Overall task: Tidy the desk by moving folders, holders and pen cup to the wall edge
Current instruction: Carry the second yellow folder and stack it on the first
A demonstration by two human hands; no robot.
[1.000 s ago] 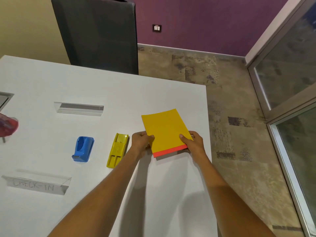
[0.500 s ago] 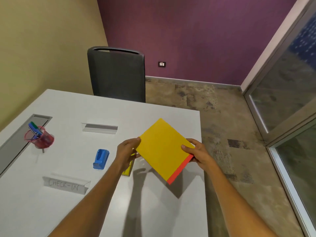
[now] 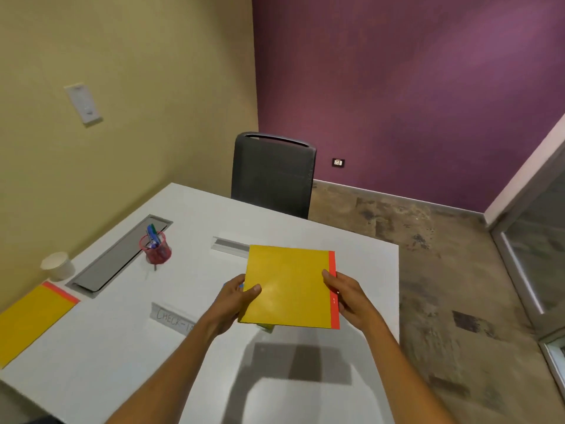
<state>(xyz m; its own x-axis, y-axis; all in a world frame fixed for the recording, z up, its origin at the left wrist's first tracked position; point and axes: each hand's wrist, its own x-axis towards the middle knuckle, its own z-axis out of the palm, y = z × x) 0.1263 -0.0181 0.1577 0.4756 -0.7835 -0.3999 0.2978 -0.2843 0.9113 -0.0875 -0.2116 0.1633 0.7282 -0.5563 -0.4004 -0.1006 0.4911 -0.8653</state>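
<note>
A yellow folder with a red edge [image 3: 289, 286] is held up above the white desk [image 3: 122, 347]. My left hand [image 3: 237, 296] grips its left side and my right hand [image 3: 344, 290] grips its right, red-edged side. A second yellow folder [image 3: 29, 319] lies flat at the desk's left edge by the beige wall. A red mesh pen cup [image 3: 156, 249] with pens stands beside the grey cable tray. A clear sign holder marked "CHECK-IN" [image 3: 171, 319] lies left of my left arm. Another clear holder [image 3: 229, 245] lies behind the held folder.
A white paper cup [image 3: 58, 266] stands at the wall edge. The grey cable tray [image 3: 119, 255] is recessed in the desk. A black chair [image 3: 273, 174] stands at the far side. A yellow item [image 3: 265, 327] peeks out under the held folder.
The folder has been lifted off the desk and turned so its red edge faces right. The view has tilted up and left, revealing the wall edge, second folder and paper cup.
</note>
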